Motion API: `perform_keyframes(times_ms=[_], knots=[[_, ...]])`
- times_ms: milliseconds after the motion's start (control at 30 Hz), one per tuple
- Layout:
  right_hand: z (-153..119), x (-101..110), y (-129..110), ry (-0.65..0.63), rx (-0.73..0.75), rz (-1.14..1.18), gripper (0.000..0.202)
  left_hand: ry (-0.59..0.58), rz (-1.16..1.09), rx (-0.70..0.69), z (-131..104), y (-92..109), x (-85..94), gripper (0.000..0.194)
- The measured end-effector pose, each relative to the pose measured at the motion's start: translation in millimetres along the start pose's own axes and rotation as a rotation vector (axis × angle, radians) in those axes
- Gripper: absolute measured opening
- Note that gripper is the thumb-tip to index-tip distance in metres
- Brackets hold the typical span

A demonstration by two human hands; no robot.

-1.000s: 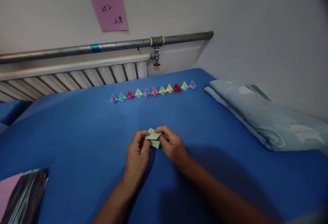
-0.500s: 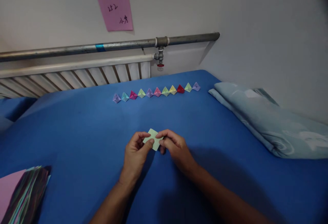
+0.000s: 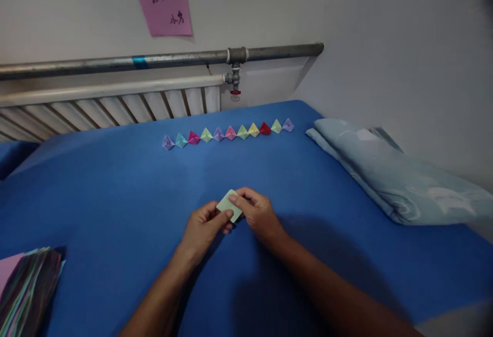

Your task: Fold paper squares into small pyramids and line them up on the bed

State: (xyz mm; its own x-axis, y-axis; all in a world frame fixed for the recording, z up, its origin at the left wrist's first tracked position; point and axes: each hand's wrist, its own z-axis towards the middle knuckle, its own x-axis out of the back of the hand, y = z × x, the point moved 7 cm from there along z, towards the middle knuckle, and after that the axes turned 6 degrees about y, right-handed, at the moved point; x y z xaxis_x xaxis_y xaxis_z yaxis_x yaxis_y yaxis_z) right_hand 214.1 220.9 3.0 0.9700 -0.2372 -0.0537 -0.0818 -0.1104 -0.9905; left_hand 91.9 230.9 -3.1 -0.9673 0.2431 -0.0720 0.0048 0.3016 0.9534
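A small pale green folded paper (image 3: 228, 204) is held above the blue surface, at the middle of the view. My left hand (image 3: 204, 229) pinches its lower left side, thumb on top and fingers beneath. On its right side my right hand (image 3: 259, 214) grips it, the thumb lying on the paper's face and the fingers behind. Beyond the hands, several small folded paper pieces in different colours form a row, among them a red one (image 3: 265, 128) and a purple one at the left end (image 3: 168, 143).
A stack of coloured paper (image 3: 33, 285) lies at the lower left. At the right rests a folded light blue cloth (image 3: 385, 178). Behind the blue surface (image 3: 127, 188) are a radiator (image 3: 134, 107), a metal pipe (image 3: 185, 59) and a pink note (image 3: 165, 5) on the wall.
My right thumb has moved from the paper's right edge onto its face. The left fingertips have gone from its upper edge to underneath. The camera view has shifted slightly.
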Motion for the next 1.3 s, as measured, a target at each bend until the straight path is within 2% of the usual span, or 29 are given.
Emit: perform_keyframes(times_ms=[167,467,667,767,867,900,967,1033,1067,1167,1300], knots=[[2,3,-2,0.033,0.034,0.011,0.022,-0.046,0.009,0.105,-4,-6,-4.2,0.034],[1,2,-2,0.034,0.029,-0.001,0.023,-0.106,0.005,0.129,-6,-7,-8.4,0.034],[2,1,0,0.028,0.037,0.0,0.02,-0.094,0.104,0.14,-8,-10,-7.8,0.031],[5,1,3,0.014,0.033,0.005,0.016,-0.153,0.184,0.196,-10,-11,-2.8,0.033],[6,-2,9,-0.037,0.006,-0.055,0.013,-0.217,0.383,0.291,-12,-13,13.0,0.036],[6,-3,11,-0.049,0.001,-0.097,0.012,-0.183,0.436,0.273,-11,-9,21.4,0.036],[3,-6,13,-0.085,0.012,-0.216,0.014,-0.06,0.45,0.12,-7,7,35.4,0.03],[-1,-12,12,-0.149,0.054,-0.373,0.017,-0.014,0.396,-0.033,-7,19,38.5,0.021],[-4,-15,11,-0.184,0.081,-0.458,0.017,-0.027,0.377,-0.074,-8,20,36.4,0.019],[-11,-21,6,-0.26,0.152,-0.699,0.015,-0.07,0.405,-0.113,-8,12,28.0,0.014],[-14,-25,0,-0.277,0.24,-0.905,0.015,-0.082,0.461,-0.137,-5,-1,23.7,0.009]])
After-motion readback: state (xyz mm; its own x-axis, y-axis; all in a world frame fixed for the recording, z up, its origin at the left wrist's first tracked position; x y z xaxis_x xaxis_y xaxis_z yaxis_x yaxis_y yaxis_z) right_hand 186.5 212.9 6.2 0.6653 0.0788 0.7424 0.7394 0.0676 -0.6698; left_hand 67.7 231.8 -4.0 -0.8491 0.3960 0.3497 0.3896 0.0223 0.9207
